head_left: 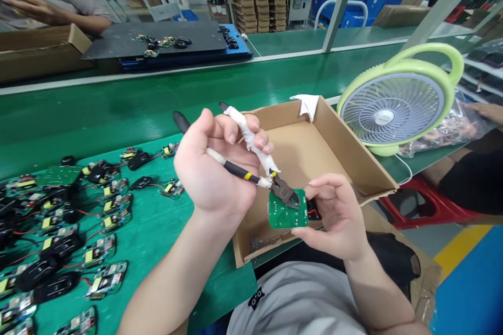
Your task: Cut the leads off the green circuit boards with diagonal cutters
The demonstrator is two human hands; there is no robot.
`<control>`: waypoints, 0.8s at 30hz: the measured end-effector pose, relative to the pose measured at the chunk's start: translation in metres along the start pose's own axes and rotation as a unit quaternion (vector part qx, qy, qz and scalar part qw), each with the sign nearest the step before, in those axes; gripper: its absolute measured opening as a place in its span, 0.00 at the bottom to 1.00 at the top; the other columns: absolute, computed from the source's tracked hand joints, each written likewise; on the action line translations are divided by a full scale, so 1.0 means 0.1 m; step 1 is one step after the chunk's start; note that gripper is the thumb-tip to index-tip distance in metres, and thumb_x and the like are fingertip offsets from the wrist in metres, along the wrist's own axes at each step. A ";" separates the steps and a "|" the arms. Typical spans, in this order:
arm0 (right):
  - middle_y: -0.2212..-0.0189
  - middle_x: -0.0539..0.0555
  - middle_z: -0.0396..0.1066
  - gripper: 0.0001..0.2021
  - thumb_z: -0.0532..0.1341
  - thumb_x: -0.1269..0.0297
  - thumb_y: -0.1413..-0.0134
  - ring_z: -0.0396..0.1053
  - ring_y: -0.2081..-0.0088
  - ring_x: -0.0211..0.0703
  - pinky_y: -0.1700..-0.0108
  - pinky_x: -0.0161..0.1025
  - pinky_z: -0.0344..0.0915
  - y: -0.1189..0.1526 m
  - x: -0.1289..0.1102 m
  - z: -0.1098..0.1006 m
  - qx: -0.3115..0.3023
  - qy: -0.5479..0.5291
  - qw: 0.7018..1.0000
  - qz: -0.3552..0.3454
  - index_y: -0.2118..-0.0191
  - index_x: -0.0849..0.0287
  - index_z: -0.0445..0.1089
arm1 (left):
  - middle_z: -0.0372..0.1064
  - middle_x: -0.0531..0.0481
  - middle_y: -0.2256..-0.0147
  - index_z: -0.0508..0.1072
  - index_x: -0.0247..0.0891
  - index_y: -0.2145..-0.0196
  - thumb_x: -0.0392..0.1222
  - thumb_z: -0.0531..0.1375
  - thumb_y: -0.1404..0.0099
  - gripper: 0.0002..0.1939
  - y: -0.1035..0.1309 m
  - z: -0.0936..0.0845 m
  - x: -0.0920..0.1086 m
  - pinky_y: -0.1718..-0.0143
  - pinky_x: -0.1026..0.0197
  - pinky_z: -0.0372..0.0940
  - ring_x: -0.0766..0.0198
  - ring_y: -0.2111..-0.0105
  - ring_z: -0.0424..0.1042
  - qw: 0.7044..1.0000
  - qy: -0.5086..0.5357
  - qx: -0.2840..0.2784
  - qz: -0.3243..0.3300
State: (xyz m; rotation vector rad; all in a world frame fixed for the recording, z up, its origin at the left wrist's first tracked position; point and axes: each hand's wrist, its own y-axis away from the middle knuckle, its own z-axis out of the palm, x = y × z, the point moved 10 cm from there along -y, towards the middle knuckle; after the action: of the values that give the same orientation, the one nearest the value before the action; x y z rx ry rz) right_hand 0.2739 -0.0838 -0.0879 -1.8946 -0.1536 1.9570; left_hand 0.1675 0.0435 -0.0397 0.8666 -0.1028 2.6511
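Observation:
My left hand (214, 172), palm turned up, is wrapped around a pair of diagonal cutters (283, 191). One handle is bound in white wrapping, the other is black with yellow and white bands. The cutter jaws lie against the face of a green circuit board (281, 215); whether they grip a lead there is too small to tell. Between thumb and fingers, my right hand (338, 220) pinches that board by its right edge. Behind it, a dark part with a red wire is partly hidden. Both hands are above an open cardboard box (310, 152), with small clippings along its near side.
Many wired circuit boards (112, 212) with black housings cover the green mat at left. A green fan (396, 104) stands beyond the box at right, near a plastic bag (444, 128) of parts. Across the bench, a person (58, 0) works beside black boards (157, 39).

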 end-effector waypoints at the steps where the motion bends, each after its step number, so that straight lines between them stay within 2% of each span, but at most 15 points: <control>1: 0.64 0.47 0.71 0.30 0.75 0.75 0.53 0.72 0.66 0.38 0.64 0.32 0.71 0.00 -0.01 0.00 0.004 0.008 1.000 -0.005 0.48 0.46 0.64 | 0.60 0.46 0.74 0.53 0.35 0.82 0.45 0.42 0.25 0.27 0.01 0.00 0.01 0.76 0.63 0.61 0.66 0.78 0.61 1.000 0.000 0.002 0.005; 7: 0.63 0.47 0.72 0.30 0.74 0.74 0.51 0.74 0.66 0.38 0.64 0.32 0.73 0.04 0.00 0.04 -0.004 0.046 0.999 -0.009 0.46 0.46 0.63 | 0.53 0.49 0.77 0.46 0.36 0.81 0.46 0.41 0.24 0.27 0.03 -0.10 0.02 0.80 0.64 0.54 0.68 0.81 0.53 0.998 0.014 0.065 -0.002; 15: 0.64 0.48 0.72 0.27 0.73 0.71 0.49 0.73 0.66 0.39 0.64 0.34 0.72 0.01 0.01 0.06 0.003 0.106 0.994 0.017 0.47 0.48 0.62 | 0.53 0.49 0.78 0.44 0.36 0.81 0.45 0.42 0.24 0.27 -0.05 -0.13 0.00 0.82 0.65 0.50 0.69 0.83 0.51 0.997 0.031 0.064 0.005; 19: 0.65 0.48 0.70 0.26 0.73 0.70 0.50 0.71 0.66 0.40 0.66 0.35 0.70 -0.01 0.04 0.00 0.031 0.113 0.993 0.029 0.48 0.50 0.63 | 0.56 0.49 0.79 0.47 0.36 0.82 0.47 0.42 0.23 0.28 -0.08 -0.12 0.05 0.80 0.64 0.54 0.68 0.82 0.55 0.998 0.022 0.050 0.009; 24: 0.65 0.49 0.70 0.26 0.74 0.70 0.51 0.72 0.64 0.42 0.65 0.36 0.70 -0.02 0.05 -0.08 0.059 0.106 0.992 0.030 0.49 0.50 0.64 | 0.67 0.45 0.73 0.59 0.36 0.83 0.52 0.39 0.23 0.33 -0.06 -0.10 0.12 0.72 0.60 0.64 0.63 0.75 0.66 0.999 -0.003 0.038 0.010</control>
State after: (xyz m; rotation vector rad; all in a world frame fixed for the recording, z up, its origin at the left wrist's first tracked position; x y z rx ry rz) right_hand 0.2821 -0.0822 -0.0922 -2.0329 0.0781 1.7457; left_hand 0.1548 0.0551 -0.0412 0.9010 -0.0127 2.6864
